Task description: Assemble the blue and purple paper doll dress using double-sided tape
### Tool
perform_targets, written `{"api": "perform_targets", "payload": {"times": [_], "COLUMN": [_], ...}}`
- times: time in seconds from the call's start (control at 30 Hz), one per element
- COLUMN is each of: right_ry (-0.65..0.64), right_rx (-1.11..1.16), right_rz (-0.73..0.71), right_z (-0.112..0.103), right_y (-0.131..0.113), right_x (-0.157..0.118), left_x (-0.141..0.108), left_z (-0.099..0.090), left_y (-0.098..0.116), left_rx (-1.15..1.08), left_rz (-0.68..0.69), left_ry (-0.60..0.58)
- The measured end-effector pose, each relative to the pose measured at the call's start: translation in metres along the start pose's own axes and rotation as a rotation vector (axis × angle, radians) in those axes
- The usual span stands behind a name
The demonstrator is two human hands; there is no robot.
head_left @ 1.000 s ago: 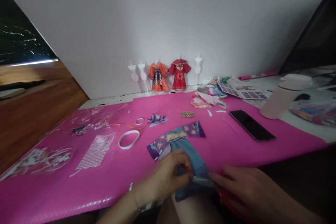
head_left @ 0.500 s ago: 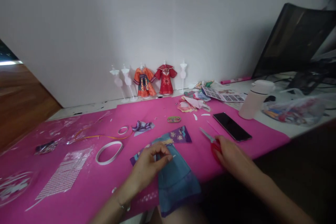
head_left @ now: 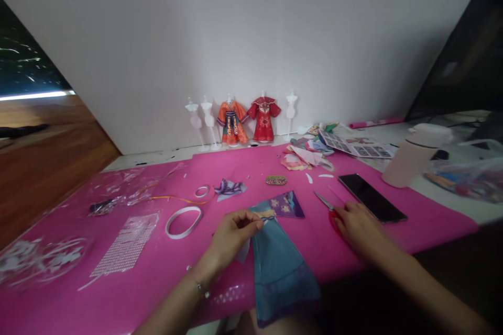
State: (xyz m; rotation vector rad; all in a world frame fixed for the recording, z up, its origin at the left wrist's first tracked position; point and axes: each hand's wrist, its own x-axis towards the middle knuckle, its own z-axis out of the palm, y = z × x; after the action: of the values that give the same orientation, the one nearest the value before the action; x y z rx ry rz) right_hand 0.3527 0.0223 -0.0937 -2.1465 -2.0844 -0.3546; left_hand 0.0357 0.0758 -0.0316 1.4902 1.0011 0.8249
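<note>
My left hand [head_left: 238, 233] is closed in a pinch at the waist of a small doll dress [head_left: 281, 261]. The dress has a long blue-green skirt with a purple hem hanging over the table's front edge, and a purple patterned sleeve [head_left: 288, 205] spread to the right. A little white bit shows by the fingertips; its kind I cannot make out. On the right, my right hand [head_left: 356, 227] has its fingers on the red handles of a pair of scissors [head_left: 325, 202], which lies low over the pink mat with blades pointing away to the left.
Pink mat [head_left: 236, 167] covers the table. Rolls of white tape [head_left: 184, 236], a purple fabric scrap [head_left: 230, 188], a patterned tin [head_left: 275, 180], a phone [head_left: 371, 196] and a bottle [head_left: 412, 159] lie around. Dressed doll stands [head_left: 264, 120] line the wall.
The scissors have come down toward the mat, and my right hand has flattened over their handles. My left hand stays at the dress's waist. The view has swung left.
</note>
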Motion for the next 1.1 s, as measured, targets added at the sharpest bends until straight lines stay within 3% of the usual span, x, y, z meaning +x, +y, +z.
{"api": "perform_targets", "payload": {"times": [0.13, 0.2, 0.27, 0.4, 0.6, 0.77, 0.9, 0.97, 1.1], "right_ry": [0.07, 0.089, 0.031, -0.059, -0.156, -0.224, -0.298, -0.344, -0.406], "right_rx": [0.123, 0.426, 0.737, 1.126, 1.153, 1.156, 1.139, 1.104, 1.007], "right_rz": [-0.04, -0.11, -0.166, -0.122, -0.135, -0.174, -0.177, -0.183, -0.24], "right_z": [-0.018, -0.036, -0.054, -0.069, -0.059, -0.048, -0.037, -0.035, -0.036], "right_y": [-0.011, -0.031, -0.058, -0.11, -0.143, -0.154, -0.156, -0.155, -0.156], "right_x": [0.003, 0.008, 0.015, 0.035, 0.066, 0.088, 0.089, 0.083, 0.074], "left_x": [0.002, 0.004, 0.005, 0.009, 0.017, 0.031, 0.035, 0.031, 0.021], "left_z": [0.0, 0.0, -0.001, -0.007, -0.025, -0.042, -0.058, -0.065, -0.073], "left_y": [0.001, 0.002, 0.003, 0.003, -0.001, -0.013, -0.02, -0.021, -0.022], "left_rx": [-0.042, -0.061, -0.073, -0.07, -0.041, 0.029, 0.125, 0.197, 0.344], "left_rz": [-0.009, -0.014, -0.022, -0.05, -0.056, -0.028, 0.063, 0.105, 0.177], "left_ry": [-0.022, -0.033, -0.039, -0.037, 0.002, 0.01, 0.057, 0.025, -0.151]}}
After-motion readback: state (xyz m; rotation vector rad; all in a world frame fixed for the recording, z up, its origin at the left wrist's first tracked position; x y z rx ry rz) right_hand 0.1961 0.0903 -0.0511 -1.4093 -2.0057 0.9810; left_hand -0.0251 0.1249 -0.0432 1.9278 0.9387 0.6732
